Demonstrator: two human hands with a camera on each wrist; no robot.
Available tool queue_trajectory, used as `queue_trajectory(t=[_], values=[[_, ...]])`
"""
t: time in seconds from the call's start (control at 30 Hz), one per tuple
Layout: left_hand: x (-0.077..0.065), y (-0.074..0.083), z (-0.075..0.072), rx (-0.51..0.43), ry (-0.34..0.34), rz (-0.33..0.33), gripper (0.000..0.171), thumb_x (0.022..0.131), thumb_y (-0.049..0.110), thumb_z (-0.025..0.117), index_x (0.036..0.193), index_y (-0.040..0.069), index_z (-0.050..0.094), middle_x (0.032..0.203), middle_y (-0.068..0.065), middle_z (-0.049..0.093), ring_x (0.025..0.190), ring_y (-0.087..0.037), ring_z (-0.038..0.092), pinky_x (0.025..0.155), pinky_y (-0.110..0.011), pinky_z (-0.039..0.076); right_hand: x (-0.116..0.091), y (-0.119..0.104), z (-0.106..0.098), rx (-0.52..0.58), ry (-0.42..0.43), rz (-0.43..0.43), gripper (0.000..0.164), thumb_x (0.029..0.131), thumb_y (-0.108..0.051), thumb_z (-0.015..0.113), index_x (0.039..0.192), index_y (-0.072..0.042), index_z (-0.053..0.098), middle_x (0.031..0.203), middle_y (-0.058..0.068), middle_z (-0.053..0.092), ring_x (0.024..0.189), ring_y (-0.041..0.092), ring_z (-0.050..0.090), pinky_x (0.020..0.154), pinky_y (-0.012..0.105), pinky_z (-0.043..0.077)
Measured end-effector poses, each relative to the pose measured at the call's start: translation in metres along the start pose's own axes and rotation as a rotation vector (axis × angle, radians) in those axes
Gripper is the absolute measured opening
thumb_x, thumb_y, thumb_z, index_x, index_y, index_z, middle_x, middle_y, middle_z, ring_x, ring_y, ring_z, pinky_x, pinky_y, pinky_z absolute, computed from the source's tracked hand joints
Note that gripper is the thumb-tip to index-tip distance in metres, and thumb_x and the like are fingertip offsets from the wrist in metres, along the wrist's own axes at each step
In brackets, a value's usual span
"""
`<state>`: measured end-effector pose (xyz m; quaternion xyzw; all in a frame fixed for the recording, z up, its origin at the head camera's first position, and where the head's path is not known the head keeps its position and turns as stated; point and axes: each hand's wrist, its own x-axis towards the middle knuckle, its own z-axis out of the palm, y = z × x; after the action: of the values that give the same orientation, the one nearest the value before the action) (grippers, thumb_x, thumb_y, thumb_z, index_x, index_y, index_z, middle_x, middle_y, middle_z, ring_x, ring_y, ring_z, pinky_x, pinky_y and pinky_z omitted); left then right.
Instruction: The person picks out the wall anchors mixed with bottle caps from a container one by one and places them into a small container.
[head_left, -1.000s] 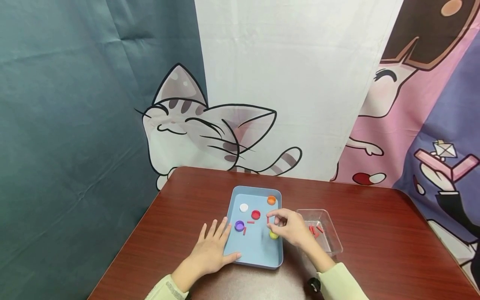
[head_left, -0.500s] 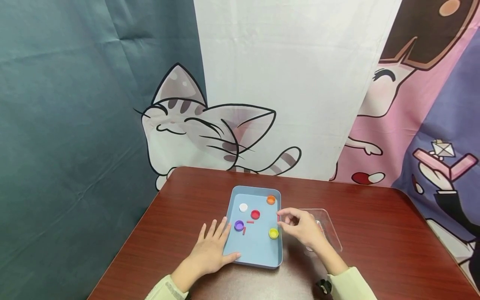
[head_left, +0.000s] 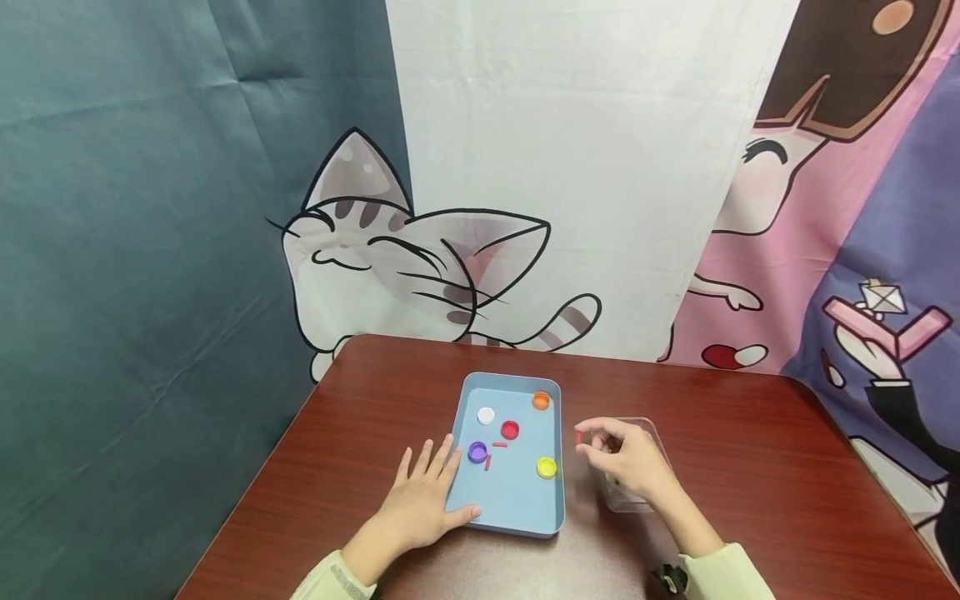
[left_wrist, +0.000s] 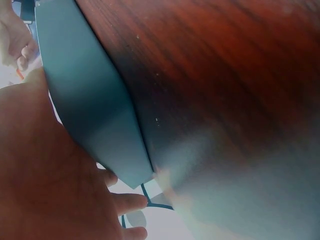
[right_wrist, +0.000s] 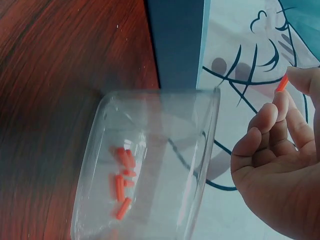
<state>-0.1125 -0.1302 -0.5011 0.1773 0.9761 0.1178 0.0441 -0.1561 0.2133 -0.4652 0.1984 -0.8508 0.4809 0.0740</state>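
My right hand (head_left: 633, 462) pinches a small red stick (head_left: 578, 437) between thumb and forefinger, just right of the blue tray (head_left: 517, 504) and over the near side of a clear plastic box (head_left: 628, 505). The right wrist view shows the stick's orange-red end (right_wrist: 283, 82) at the fingertips. With fingers spread straight, my left hand (head_left: 416, 510) rests on the tray's left edge, thumb at its near rim. Inside the tray lie two loose red sticks, one crosswise (head_left: 500, 444) and one lengthwise (head_left: 487, 462), beside a purple cap (head_left: 477, 452) and a red cap (head_left: 510, 430).
A white cap (head_left: 486, 416), an orange cap (head_left: 541, 401) and a yellow cap (head_left: 547, 467) also sit in the tray. Several more sticks (right_wrist: 120, 187) lie in the clear box. Printed curtains (head_left: 600, 167) hang behind the brown table (head_left: 360, 408).
My right hand has moved right, from over the tray to beside it and in front of the clear box, still pinching the red stick. The left hand stays put.
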Motion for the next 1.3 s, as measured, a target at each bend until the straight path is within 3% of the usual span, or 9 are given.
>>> queue_trajectory(t=[0.27, 0.57, 1.07, 1.3], values=[[0.000, -0.001, 0.002, 0.016, 0.008, 0.011, 0.095, 0.092, 0.075, 0.048, 0.158, 0.008, 0.034, 0.168, -0.012, 0.020, 0.152, -0.043, 0.020, 0.119, -0.066, 0.012, -0.008, 0.004, -0.016, -0.007, -0.003, 0.042, 0.026, 0.084, -0.007, 0.081, 0.108, -0.014, 0.073, 0.067, -0.005, 0.057, 0.057, 0.007, 0.053, 0.051, 0.022, 0.044], [0.001, -0.003, 0.003, 0.028, 0.023, 0.021, 0.095, 0.092, 0.074, 0.048, 0.159, 0.009, 0.034, 0.168, -0.011, 0.020, 0.152, -0.044, 0.020, 0.119, -0.066, 0.012, -0.018, 0.011, -0.026, -0.022, 0.022, 0.099, 0.024, 0.084, -0.011, 0.083, 0.106, -0.006, 0.075, 0.068, -0.004, 0.057, 0.060, 0.005, 0.052, 0.053, 0.022, 0.043], [-0.001, -0.001, 0.002, 0.008, 0.018, 0.018, 0.095, 0.092, 0.073, 0.050, 0.158, 0.008, 0.034, 0.168, -0.012, 0.020, 0.152, -0.044, 0.019, 0.119, -0.067, 0.012, -0.033, 0.023, -0.042, -0.053, 0.040, 0.079, 0.026, 0.084, -0.007, 0.082, 0.108, -0.006, 0.074, 0.069, -0.006, 0.056, 0.061, 0.003, 0.050, 0.051, 0.022, 0.041], [0.000, -0.003, 0.002, 0.013, 0.023, 0.019, 0.094, 0.092, 0.073, 0.050, 0.158, 0.008, 0.034, 0.168, -0.012, 0.020, 0.152, -0.044, 0.019, 0.119, -0.066, 0.012, -0.039, 0.032, -0.053, -0.033, 0.054, 0.084, 0.026, 0.084, 0.005, 0.075, 0.108, 0.000, 0.072, 0.076, -0.008, 0.057, 0.066, 0.000, 0.052, 0.052, 0.021, 0.042]])
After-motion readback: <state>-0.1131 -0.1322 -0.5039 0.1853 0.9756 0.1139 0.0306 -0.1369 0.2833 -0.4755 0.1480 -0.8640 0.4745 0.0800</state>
